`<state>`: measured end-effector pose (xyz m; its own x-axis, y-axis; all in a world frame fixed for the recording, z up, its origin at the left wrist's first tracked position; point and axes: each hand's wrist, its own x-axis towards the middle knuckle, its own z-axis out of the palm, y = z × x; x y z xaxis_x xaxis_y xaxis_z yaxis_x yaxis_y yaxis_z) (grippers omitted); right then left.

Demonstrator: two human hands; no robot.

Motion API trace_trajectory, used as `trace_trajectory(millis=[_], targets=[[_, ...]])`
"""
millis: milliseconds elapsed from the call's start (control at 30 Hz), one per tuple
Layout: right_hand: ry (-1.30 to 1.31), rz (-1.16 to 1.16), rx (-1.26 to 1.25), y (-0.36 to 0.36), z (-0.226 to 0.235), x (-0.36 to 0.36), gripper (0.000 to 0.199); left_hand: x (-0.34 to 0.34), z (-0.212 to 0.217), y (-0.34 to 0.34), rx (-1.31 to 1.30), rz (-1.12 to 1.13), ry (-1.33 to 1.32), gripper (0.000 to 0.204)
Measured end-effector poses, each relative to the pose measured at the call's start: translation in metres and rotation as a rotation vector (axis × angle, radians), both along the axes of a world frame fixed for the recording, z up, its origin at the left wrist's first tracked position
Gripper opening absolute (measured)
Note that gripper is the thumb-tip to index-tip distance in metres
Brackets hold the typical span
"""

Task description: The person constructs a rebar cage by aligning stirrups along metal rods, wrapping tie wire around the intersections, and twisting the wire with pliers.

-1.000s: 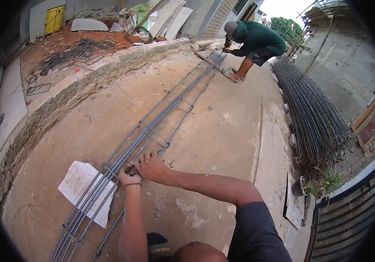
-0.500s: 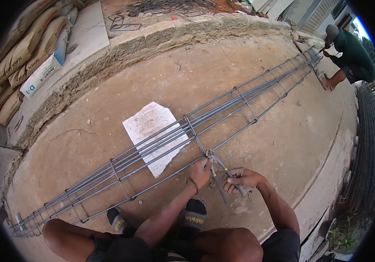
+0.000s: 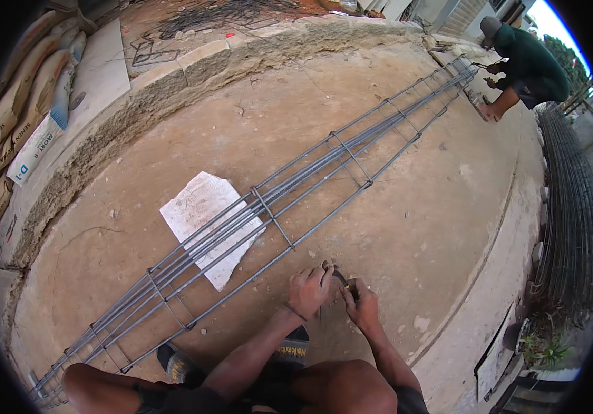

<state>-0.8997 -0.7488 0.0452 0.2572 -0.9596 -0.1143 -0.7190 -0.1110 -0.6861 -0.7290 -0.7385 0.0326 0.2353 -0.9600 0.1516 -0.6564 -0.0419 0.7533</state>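
My right hand (image 3: 361, 301) is closed around a handle of a pair of pincers (image 3: 341, 279) with dark grips and a yellow band. My left hand (image 3: 309, 291) is beside the tool's head, its fingers pinched together; what they hold is too small to make out. Both hands are on the near side of a long rebar cage (image 3: 274, 219), apart from it. Its long steel bars run diagonally from lower left to upper right through several stirrups. Under the bars lies a broken white board (image 3: 203, 200).
A person (image 3: 531, 65) in a dark green top crouches at the cage's far end. Stacked sacks (image 3: 34, 103) stand at the left on a raised concrete edge (image 3: 138, 103). Long thin bars (image 3: 566, 214) lie at the right. A plant (image 3: 548, 353) grows at lower right.
The pincers have come away from the stirrup's corner, toward me, and my hands are closer together. My left hand has left the cage. The whole view has shifted a little.
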Motion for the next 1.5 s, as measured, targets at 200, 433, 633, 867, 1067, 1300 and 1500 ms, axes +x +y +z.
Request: trace_trajectory(millis=[200, 433, 633, 867, 1067, 1300, 1500], targets=[[0.035, 0.201, -0.343, -0.018, 0.038, 0.004, 0.012, 0.031, 0.030, -0.006, 0.001, 0.102, 0.323, 0.030], [0.104, 0.563, -0.256, -0.055, 0.096, 0.020, 0.017, 0.148, 0.079, -0.031, -0.021, 0.321, 1.255, 0.035], [0.444, 0.335, -0.083, -0.104, 0.105, 0.007, 0.028, 0.173, 0.114, -0.019, -0.187, 0.068, 1.709, 0.036], [-0.430, 0.320, 0.476, -0.072, 0.229, 0.221, 0.037, 0.167, 0.121, -0.010, -0.157, -0.013, 1.641, 0.032], [-0.046, 0.256, 0.255, -0.069, 0.260, 0.262, 0.024, 0.175, 0.150, -0.011, -0.353, 0.142, 1.725, 0.021], [0.619, 0.740, -0.132, -0.091, 0.290, 0.253, 0.015, 0.188, 0.131, -0.022, -0.294, -0.197, 1.094, 0.025], [0.759, 1.090, -0.306, -0.130, 0.266, 0.244, 0.011, 0.162, 0.108, -0.029, -0.408, -0.123, 0.700, 0.025]])
